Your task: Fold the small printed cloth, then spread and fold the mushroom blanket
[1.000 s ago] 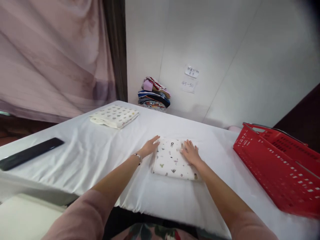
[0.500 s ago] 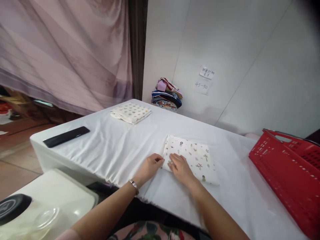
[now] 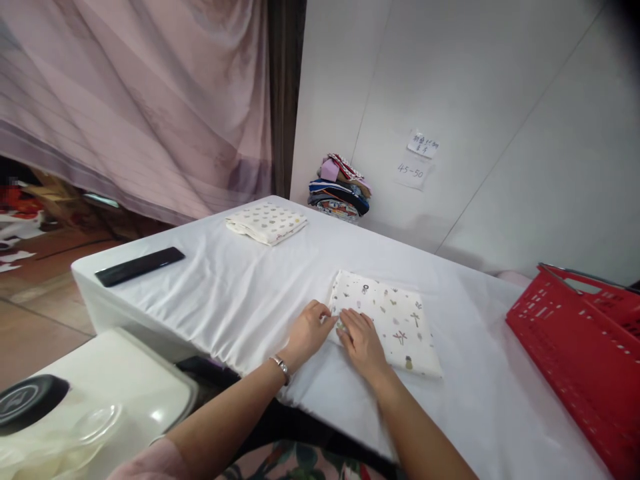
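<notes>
A folded white cloth printed with small palm trees and plants lies flat on the white-covered table in front of me. My left hand is at its left edge, thumb and fingers pinched together on the border of the fabric. On top of the same cloth, near that edge, rests my right hand, its fingers stretched out and pressing down. The fingertips of both hands are close together. Farther back on the table is a second folded cloth with grey-green spots.
A black flat bar lies at the table's left end. On the right stands a red plastic basket. Piled fabrics sit by the wall behind the table. At lower left is a white surface with a black round lid.
My left hand has moved slightly in over the cloth's left edge, closer to my right hand. The whole view has shifted a little. The cloth stays in place.
</notes>
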The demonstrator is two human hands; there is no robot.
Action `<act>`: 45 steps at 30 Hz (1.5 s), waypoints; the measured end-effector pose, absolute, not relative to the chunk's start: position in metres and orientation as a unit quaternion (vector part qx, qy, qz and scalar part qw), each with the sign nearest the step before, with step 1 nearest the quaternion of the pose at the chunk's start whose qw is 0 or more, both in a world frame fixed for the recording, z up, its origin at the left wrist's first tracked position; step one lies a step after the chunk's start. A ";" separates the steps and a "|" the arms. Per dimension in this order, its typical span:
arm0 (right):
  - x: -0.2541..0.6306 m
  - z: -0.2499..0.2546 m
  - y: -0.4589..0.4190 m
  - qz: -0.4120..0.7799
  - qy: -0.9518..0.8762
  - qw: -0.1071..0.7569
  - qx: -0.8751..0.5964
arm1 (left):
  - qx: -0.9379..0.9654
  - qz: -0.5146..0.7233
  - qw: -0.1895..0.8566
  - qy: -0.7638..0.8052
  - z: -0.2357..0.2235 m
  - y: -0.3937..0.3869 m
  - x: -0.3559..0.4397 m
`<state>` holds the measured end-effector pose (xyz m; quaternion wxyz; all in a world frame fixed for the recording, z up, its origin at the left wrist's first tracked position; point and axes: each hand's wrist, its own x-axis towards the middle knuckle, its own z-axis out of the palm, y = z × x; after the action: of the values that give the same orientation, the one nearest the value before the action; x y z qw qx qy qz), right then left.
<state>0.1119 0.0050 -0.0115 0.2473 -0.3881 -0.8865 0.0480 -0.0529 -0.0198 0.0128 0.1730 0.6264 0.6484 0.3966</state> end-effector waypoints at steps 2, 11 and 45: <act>0.112 -0.012 0.006 0.043 -0.887 0.253 -0.383 | 0.621 0.381 0.180 0.661 0.013 -0.018 -0.051; 0.114 -0.016 0.006 0.025 -0.887 0.280 -0.367 | 0.600 0.398 0.182 0.669 0.012 -0.008 -0.046; 0.108 -0.013 -0.002 0.005 -0.901 0.256 -0.350 | 0.570 0.336 0.209 0.720 0.013 0.026 -0.049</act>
<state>0.1081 -0.0018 -0.0132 0.2564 -0.3497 -0.9011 0.0050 -0.0493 0.0258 0.0125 0.2092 0.5701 0.7199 0.3361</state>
